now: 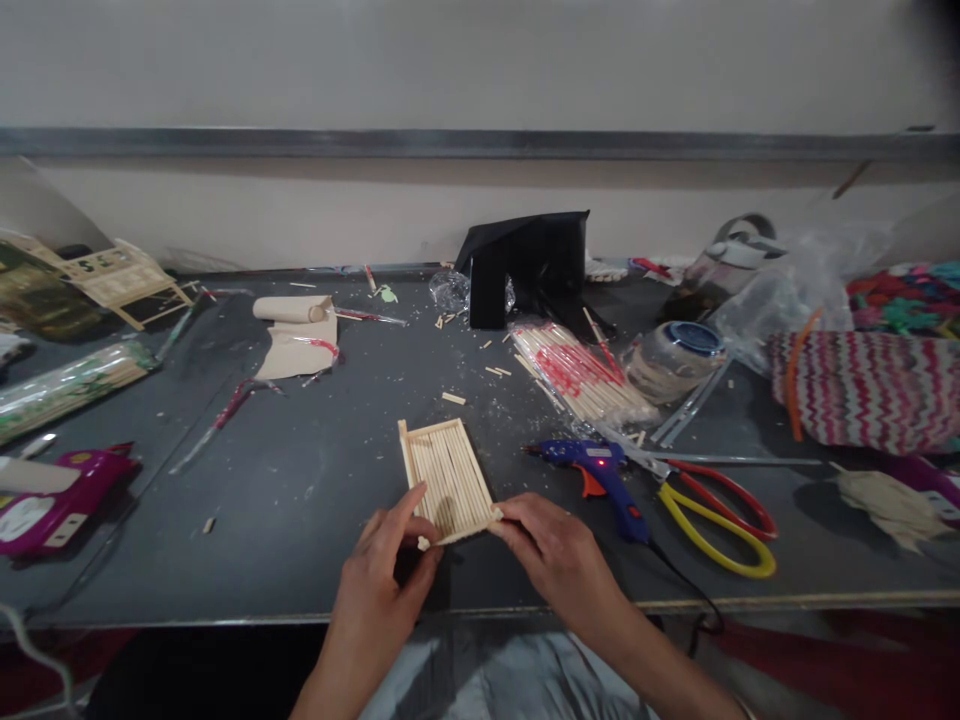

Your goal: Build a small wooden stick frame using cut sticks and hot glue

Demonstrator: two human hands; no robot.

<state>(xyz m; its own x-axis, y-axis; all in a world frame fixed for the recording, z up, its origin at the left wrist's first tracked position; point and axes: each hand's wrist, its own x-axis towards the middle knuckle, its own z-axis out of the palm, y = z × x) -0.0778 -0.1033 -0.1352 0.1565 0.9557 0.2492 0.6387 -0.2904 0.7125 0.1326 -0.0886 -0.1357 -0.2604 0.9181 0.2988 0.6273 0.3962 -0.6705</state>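
A small panel of pale wooden sticks [450, 475] lies tilted on the dark table near its front edge, with raised strips along its borders. My left hand [391, 560] grips its lower left corner between thumb and fingers. At the lower right corner, my right hand [541, 537] pinches the panel's edge. To the right of the panel rests a blue glue gun [604, 470], its nozzle facing left and a small red light showing. Scissors with red and yellow handles [720, 510] lie open beyond it.
A bag of sticks [581, 375], a jar [675, 360] and a black stand [525, 265] are behind. A zigzag-patterned pouch [877, 390] sits right; a magenta device [64, 500], stick pack [75, 385] and wooden model [127, 278] are left. The glue gun's cord crosses the front edge.
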